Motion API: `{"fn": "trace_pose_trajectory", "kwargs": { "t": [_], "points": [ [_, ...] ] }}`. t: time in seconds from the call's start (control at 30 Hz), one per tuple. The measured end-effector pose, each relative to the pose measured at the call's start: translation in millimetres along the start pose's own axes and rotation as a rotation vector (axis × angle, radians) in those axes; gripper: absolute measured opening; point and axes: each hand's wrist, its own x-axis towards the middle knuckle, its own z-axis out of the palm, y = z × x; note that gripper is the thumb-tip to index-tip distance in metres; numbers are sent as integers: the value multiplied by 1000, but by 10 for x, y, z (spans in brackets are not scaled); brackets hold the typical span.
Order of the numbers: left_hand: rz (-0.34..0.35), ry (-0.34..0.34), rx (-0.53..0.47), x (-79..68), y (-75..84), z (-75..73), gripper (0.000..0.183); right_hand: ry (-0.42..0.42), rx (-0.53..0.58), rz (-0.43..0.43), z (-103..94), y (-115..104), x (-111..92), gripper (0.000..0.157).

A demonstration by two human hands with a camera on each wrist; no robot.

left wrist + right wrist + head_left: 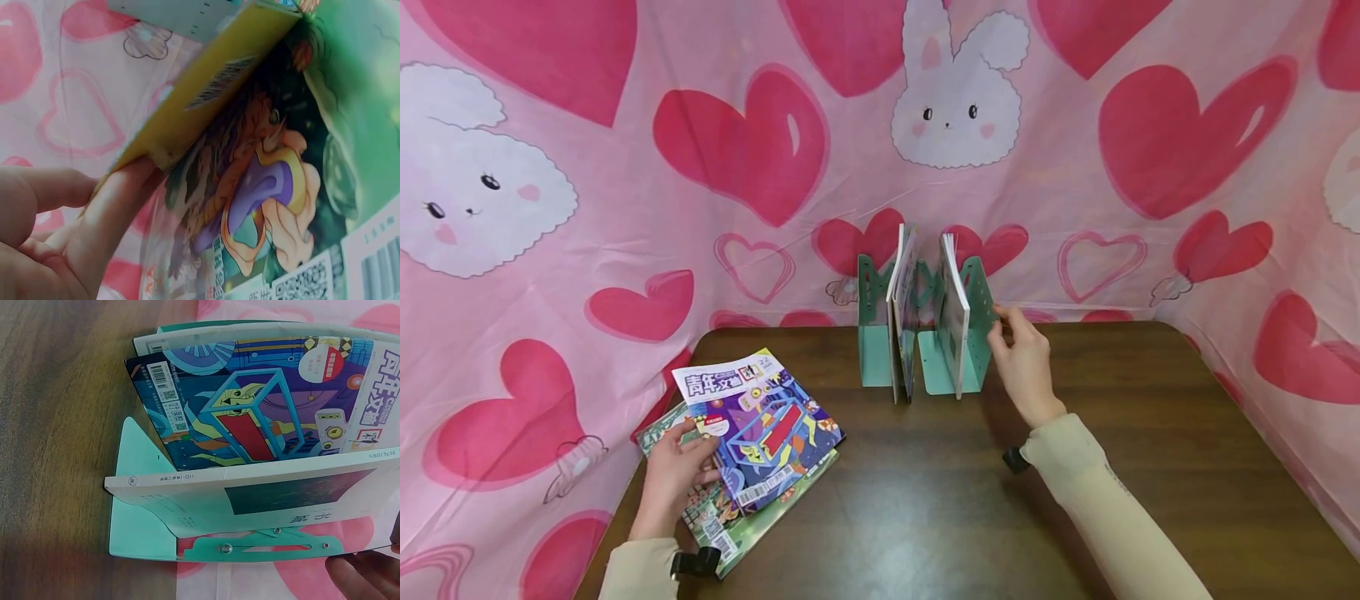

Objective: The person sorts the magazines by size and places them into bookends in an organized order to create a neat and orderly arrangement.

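My left hand [676,467] pinches the left edge of a purple magazine [778,429] with white title lettering. That magazine is tilted above a green illustrated magazine [775,521] lying at the table's left. Seen from the left wrist, the thumb and a finger [119,212] grip the lifted magazine's yellowish underside [194,106]. My right hand [1024,362] pinches the edge of the right end plate of a mint-green expandable bookend [981,321]. Upright between its plates stand thin magazines [902,317] on the left and a white-covered one [953,321] leaning at the right, with a gap between them.
The brown wooden table [1112,467] has rounded back corners. A pink cloth [865,158] with hearts and rabbits hangs right behind it and along both sides. In the right wrist view, a purple magazine [250,406] stands among the others in the bookend.
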Motion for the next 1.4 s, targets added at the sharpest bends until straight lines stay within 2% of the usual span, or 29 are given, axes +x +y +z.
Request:
{"fn": "trace_pose_trajectory", "kwargs": {
  "t": [0.23,0.5,0.63,0.73,0.8,0.9,1.0,1.4],
  "points": [
    [89,104,-11,-86,76,83,65,5,-7,-2,4,7,-3,22],
    [162,184,-148,-246,205,225,52,3,-11,-3,10,13,0,23],
    [172,211,-191,-342,281,296,53,-5,-9,2,3,1,4,23],
    [217,235,-204,-407,316,342,54,-8,-6,-1,6,6,2,23],
    [281,247,-224,-434,325,373,51,-8,-4,-3,11,14,0,23],
    [366,252,-231,-468,333,412,47,-5,0,-8,13,18,0,23],
    [416,244,-236,-512,350,439,45,-1,-2,-15,17,19,-5,23],
    [468,168,-251,-721,500,536,44,-3,-4,-20,5,6,-4,22]
  ]
}}
